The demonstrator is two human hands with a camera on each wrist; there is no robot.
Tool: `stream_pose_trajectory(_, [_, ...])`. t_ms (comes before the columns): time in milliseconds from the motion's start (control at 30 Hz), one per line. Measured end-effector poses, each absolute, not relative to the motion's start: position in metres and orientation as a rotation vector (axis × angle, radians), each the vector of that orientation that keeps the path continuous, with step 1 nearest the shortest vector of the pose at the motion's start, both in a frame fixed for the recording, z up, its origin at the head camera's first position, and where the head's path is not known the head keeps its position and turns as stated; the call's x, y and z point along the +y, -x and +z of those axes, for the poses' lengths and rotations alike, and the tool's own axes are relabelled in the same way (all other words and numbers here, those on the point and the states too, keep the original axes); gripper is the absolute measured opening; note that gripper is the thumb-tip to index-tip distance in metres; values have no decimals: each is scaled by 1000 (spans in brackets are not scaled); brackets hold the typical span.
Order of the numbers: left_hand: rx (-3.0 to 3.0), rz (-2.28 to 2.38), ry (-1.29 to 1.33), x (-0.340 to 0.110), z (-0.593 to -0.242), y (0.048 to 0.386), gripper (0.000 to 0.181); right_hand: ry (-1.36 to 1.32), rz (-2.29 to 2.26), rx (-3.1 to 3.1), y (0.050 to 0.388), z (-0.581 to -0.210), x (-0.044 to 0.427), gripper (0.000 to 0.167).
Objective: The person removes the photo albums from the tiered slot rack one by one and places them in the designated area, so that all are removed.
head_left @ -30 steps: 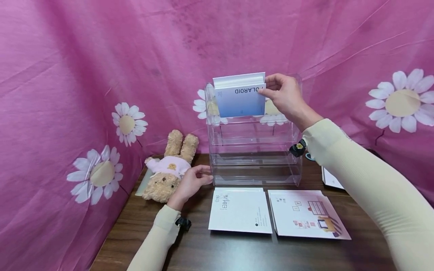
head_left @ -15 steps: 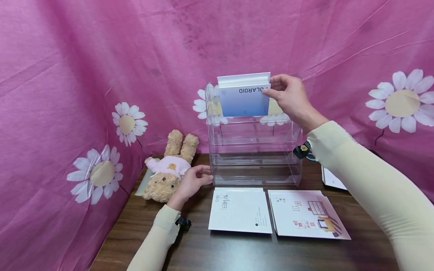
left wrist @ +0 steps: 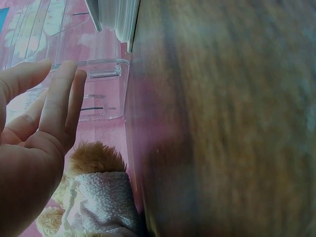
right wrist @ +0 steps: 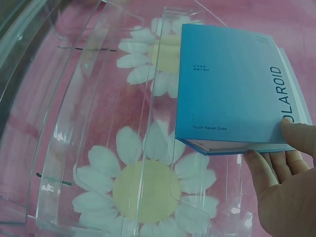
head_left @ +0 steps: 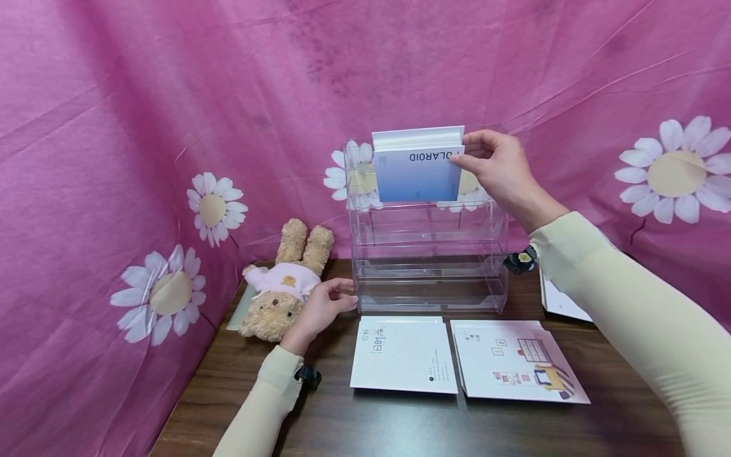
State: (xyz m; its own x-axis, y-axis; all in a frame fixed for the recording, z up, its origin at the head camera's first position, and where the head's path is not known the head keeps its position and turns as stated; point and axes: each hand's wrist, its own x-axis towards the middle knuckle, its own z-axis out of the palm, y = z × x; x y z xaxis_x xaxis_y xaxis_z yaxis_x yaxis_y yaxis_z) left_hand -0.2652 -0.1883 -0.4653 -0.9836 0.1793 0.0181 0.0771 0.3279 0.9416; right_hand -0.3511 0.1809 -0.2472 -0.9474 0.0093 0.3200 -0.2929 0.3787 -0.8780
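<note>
My right hand (head_left: 502, 171) pinches a blue-and-white photo album (right wrist: 229, 89) marked POLAROID by its right end, thumb on the front cover and fingers behind. The album (head_left: 419, 176) stands upright at the top tier of a clear acrylic rack (head_left: 425, 303); I cannot tell whether it touches the shelf. Fairly straight fingers of my left hand (head_left: 321, 312) rest at the rack's lower left side. In the left wrist view, my left hand (left wrist: 42, 133) holds nothing, its fingertips close to the clear rack wall (left wrist: 106, 89).
A teddy bear (head_left: 288, 279) in a pink top lies left of the rack on a pale green item (head_left: 242, 308). Two white albums, one lettered (head_left: 404, 355) and one illustrated (head_left: 520, 362), lie in front. Another white album (head_left: 562, 301) lies partly behind my right forearm.
My right hand has shifted the blue album to the right and slightly down along the rack's top. My left hand has stayed in place.
</note>
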Motion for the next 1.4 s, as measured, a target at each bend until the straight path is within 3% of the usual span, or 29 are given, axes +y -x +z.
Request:
stream_pose_trajectory(1100, [2510,1732,-255,-189,-464,265,37,-193,1453,-2465,301,-264,230,42])
stream_pose_trajectory(1400, [2517,1718,-239,-190,-465,266,37,-217,1456,-2426,289,-278,246,31])
